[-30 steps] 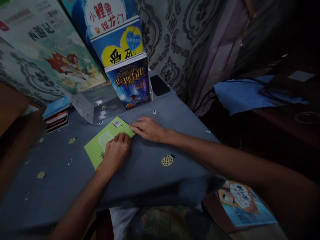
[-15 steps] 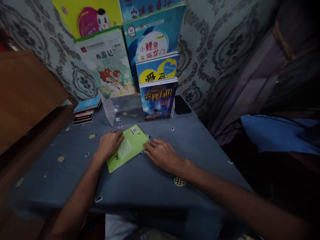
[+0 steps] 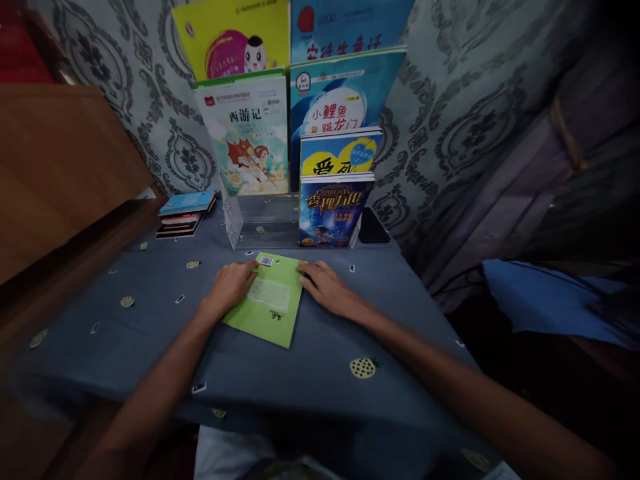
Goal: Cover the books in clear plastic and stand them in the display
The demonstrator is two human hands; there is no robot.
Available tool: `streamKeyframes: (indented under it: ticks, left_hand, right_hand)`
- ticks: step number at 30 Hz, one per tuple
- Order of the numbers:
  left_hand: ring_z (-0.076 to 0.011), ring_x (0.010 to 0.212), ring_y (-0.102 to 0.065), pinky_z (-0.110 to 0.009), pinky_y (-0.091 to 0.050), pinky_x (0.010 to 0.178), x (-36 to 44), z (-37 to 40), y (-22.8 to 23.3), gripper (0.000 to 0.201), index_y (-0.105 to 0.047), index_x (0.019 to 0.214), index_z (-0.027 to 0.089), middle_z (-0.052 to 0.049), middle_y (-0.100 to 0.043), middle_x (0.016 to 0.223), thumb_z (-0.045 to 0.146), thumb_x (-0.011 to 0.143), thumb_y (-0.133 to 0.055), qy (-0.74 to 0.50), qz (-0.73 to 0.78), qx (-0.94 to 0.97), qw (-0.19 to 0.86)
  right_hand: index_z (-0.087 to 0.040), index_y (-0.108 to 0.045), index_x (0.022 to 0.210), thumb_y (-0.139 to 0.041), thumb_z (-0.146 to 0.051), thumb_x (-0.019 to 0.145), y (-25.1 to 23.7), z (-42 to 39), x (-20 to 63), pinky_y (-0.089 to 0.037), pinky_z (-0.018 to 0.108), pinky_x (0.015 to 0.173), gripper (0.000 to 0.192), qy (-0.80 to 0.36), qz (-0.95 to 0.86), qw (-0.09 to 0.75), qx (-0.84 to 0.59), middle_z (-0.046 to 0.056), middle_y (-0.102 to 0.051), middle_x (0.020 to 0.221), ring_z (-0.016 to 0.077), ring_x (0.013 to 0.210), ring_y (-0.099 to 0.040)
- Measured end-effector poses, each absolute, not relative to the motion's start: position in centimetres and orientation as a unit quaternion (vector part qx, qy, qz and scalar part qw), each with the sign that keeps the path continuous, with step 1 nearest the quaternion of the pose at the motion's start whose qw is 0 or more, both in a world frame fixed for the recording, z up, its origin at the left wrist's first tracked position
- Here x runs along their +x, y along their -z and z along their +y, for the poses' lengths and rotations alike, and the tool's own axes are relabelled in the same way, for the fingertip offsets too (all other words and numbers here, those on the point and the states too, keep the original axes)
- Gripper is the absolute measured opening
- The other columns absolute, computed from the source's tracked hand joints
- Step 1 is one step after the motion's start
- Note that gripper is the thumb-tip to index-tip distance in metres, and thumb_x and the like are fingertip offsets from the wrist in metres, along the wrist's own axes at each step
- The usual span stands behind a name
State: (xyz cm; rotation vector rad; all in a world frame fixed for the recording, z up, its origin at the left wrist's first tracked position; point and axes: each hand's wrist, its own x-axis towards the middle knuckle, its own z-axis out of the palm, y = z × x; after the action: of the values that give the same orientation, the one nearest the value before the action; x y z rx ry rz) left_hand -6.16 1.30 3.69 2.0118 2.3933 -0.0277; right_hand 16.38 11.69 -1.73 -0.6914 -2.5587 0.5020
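A thin green book [image 3: 270,303] lies back cover up on the blue-grey tablecloth [image 3: 300,373], its barcode at the far edge. My left hand [image 3: 231,285] grips the book's left edge. My right hand [image 3: 324,287] holds its right edge, fingers at the far corner. Just beyond the book stands a clear acrylic display stand [image 3: 260,220] with tiers of upright children's books; the front-row dark blue book [image 3: 333,210] is on the right, and the stand's front left slot holds nothing.
A small stack of books [image 3: 185,213] lies at the far left of the table. A black phone [image 3: 373,227] lies right of the stand. A patterned curtain hangs behind. A wooden board [image 3: 60,167] stands on the left, and blue cloth [image 3: 545,293] lies off the table's right side.
The view has swung left and up, bringing the whole stand into sight. Both hands have turned the green book from slanted to nearly straight, and now hold it one at each side.
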Motion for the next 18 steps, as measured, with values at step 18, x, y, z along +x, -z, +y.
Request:
streamKeyframes:
  ticks: [18]
  left_hand:
    - [-0.0256,0.106,-0.058,-0.039,-0.049,0.091,-2.0,-0.9,-2.2,0.039,-0.064,0.120,0.021,-0.010,-0.065,0.114,0.050,0.100,-0.050,-0.068,0.453,0.889,-0.019]
  right_hand:
    - [-0.012,-0.061,0.135,-0.051,-0.026,0.097,3.2,12.8,16.2,-0.036,0.055,0.117,0.042,-0.187,-0.918,0.233,-0.260,0.015,-0.060,0.144,0.0326,0.143,-0.043]
